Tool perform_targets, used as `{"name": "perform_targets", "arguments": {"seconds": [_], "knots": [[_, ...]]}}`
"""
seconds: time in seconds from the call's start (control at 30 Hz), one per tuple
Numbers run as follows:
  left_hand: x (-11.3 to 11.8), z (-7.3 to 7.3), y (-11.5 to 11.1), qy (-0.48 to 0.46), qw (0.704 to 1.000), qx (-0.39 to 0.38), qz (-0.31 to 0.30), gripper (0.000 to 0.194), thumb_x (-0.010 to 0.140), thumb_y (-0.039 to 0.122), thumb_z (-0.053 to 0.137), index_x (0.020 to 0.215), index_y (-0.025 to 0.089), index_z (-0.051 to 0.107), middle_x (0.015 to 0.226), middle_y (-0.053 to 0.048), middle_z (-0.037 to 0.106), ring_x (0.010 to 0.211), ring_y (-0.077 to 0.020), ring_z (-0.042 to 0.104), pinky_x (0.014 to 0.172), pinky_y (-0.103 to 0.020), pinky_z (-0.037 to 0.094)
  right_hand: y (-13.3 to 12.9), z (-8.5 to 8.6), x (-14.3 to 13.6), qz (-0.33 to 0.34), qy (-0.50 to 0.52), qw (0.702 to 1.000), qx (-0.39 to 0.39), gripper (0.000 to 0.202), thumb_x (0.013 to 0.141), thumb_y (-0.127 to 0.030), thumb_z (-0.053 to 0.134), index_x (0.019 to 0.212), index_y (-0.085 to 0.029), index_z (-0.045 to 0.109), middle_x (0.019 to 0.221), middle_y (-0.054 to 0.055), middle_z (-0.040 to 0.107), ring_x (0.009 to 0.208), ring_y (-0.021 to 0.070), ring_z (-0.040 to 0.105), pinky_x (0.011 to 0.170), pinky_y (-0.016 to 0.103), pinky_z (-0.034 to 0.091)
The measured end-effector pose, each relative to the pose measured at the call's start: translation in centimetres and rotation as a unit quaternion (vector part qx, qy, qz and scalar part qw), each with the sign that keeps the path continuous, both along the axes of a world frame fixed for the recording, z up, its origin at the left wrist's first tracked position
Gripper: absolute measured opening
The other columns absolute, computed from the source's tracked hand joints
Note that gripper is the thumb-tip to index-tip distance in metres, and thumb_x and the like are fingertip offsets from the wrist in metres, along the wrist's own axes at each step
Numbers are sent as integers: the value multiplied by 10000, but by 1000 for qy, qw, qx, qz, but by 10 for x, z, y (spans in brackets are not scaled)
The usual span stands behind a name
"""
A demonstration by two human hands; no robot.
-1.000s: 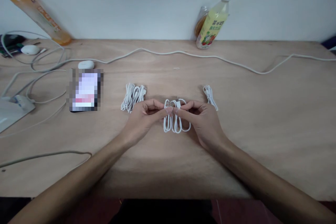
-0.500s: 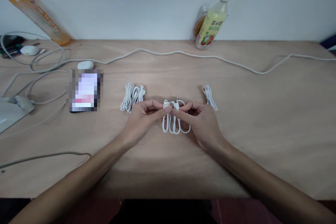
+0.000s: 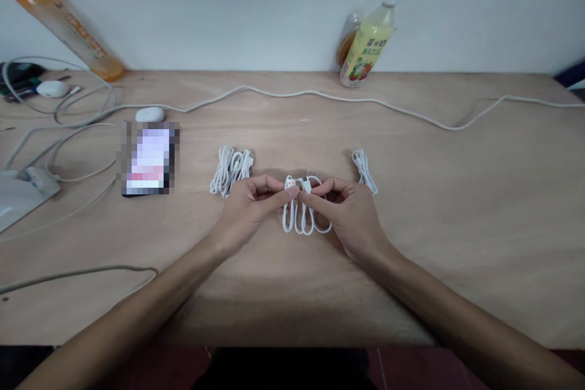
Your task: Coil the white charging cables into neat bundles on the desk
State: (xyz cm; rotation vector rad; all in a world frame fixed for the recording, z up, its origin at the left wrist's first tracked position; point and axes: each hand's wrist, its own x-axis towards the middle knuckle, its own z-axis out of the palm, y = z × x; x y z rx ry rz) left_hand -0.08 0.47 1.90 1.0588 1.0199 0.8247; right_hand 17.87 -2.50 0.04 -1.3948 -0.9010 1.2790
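Note:
A white USB cable, gathered in loops, is pinched between both my hands above the wooden table. My left hand grips it by thumb and forefinger near the USB plug. From the other side, my right hand pinches it near a second white connector. The loops hang below the fingertips, which nearly meet. Beyond my left hand lie bundled white cables, partly hidden by it. Past my right hand rests one more folded white cable.
A phone with a blurred screen and a white earbud case lie at left. A long white cord crosses the table. Against the wall stand a yellow drink bottle and an orange bottle. A power strip sits at far left.
Both hands keep their pinch on the cable, with hardly any movement. The whole view has shifted very slightly.

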Motion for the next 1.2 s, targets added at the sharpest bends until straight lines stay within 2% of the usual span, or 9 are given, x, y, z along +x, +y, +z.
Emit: {"name": "perform_targets", "arguments": {"seconds": [0.47,0.7,0.9,1.2], "knots": [[0,-1,-1,23,1000,6,6,233,764,376,936,746,198,786,776,-17,777,712,-151,679,709,-282,546,-1,1,-1,12,-16,1000,8,301,662,-438,967,657,-229,750,708,15,739,617,151,595,570,303,450],[-2,-2,0,11,1000,-2,-8,217,783,373,930,817,193,814,817,-27,798,741,-156,700,728,-279,561,-1,1,-1,3,-17,1000,2,306,641,-434,977,651,-224,754,654,3,695,588,140,544,544,291,402],[-2,-3,1,9,1000,9,-10,200,779,353,936,793,197,810,811,-13,789,745,-146,690,742,-269,555,-1,0,-1,9,-10,1000,0,293,663,-415,969,655,-221,749,662,1,696,575,129,518,531,288,372],[-3,-5,0,15,1000,5,-12,205,796,375,920,822,202,813,859,-28,805,768,-154,703,764,-282,561,-1,2,-2,7,-14,1000,6,308,645,-419,980,645,-223,743,666,0,694,592,136,545,548,291,398]]}}
